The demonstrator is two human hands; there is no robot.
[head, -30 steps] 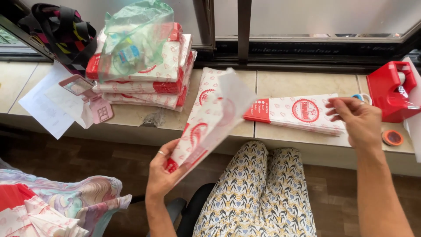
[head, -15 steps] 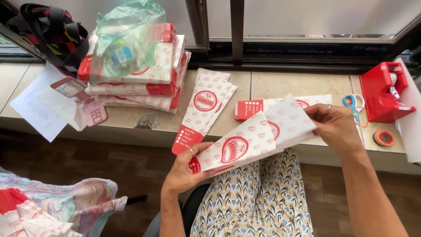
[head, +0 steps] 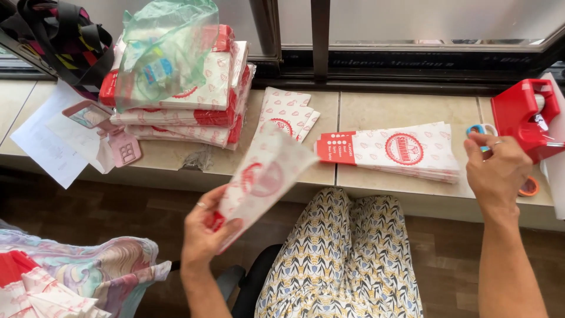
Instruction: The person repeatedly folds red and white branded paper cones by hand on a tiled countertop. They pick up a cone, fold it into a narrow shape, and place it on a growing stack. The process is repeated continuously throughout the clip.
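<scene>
My left hand (head: 203, 232) holds a white paper bag with red print (head: 265, 176) by its lower end, tilted up toward the ledge. My right hand (head: 497, 171) is out at the right, fingers curled over a pair of scissors with blue handles (head: 479, 129) lying on the tiled ledge (head: 382, 109). Between the hands, a flat stack of the same red-and-white bags (head: 394, 153) lies on the ledge. A few more bags (head: 285, 109) lie fanned out further back.
A tall pile of bags (head: 182, 100) topped by a green plastic bag (head: 168, 47) stands at the left. A red tape dispenser (head: 524, 115) and a small tape roll (head: 529, 187) sit at the right. Papers (head: 53, 141), a pink tag, a dark patterned bag (head: 59, 35); patterned trousers below.
My right hand let go of the bag and moved right to the scissors. My left hand swung the bag upright and to the left.
</scene>
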